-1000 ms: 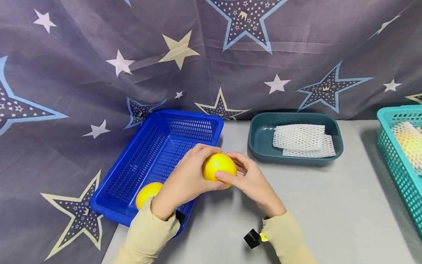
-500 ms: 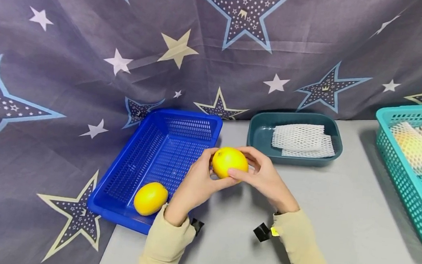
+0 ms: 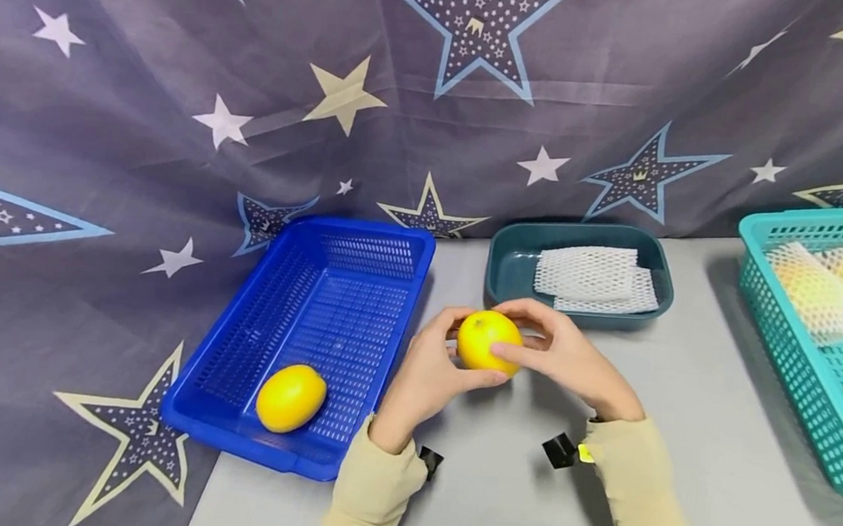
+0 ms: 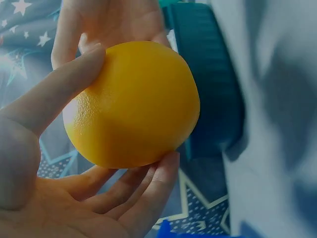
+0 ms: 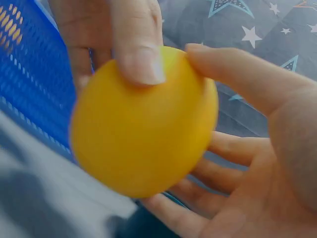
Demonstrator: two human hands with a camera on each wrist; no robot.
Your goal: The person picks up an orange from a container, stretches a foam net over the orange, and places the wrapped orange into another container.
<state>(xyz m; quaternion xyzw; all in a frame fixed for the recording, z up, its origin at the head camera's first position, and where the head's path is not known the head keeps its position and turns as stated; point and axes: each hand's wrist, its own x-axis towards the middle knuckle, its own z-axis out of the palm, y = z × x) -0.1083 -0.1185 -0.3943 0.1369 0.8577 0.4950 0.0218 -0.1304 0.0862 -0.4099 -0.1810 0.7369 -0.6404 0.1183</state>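
Note:
Between both hands is an orange [image 3: 486,340], yellow and smooth-looking in the head view, with its stem end facing up. Its dimpled peel shows in the left wrist view. My left hand [image 3: 429,372] grips the orange from the left, thumb on one side and fingers on the other. From the right, my right hand [image 3: 571,355] holds the same orange [image 5: 143,129] with thumb and curled fingers. The fruit is held above the table, right of the blue basket [image 3: 345,315]. A second orange [image 3: 291,399] lies in that basket's near end.
Behind the hands stands a dark green tray [image 3: 506,279] with white foam net sleeves [image 3: 593,276] in it. At the right, a turquoise basket [image 3: 782,353] holds net-wrapped fruits [image 3: 813,293]. A star-patterned cloth [image 3: 403,128] hangs along the back and left.
Both hands have moved right with the orange, away from above the blue basket's edge, and turned it so the stem end shows. The orange in the basket has come into full view.

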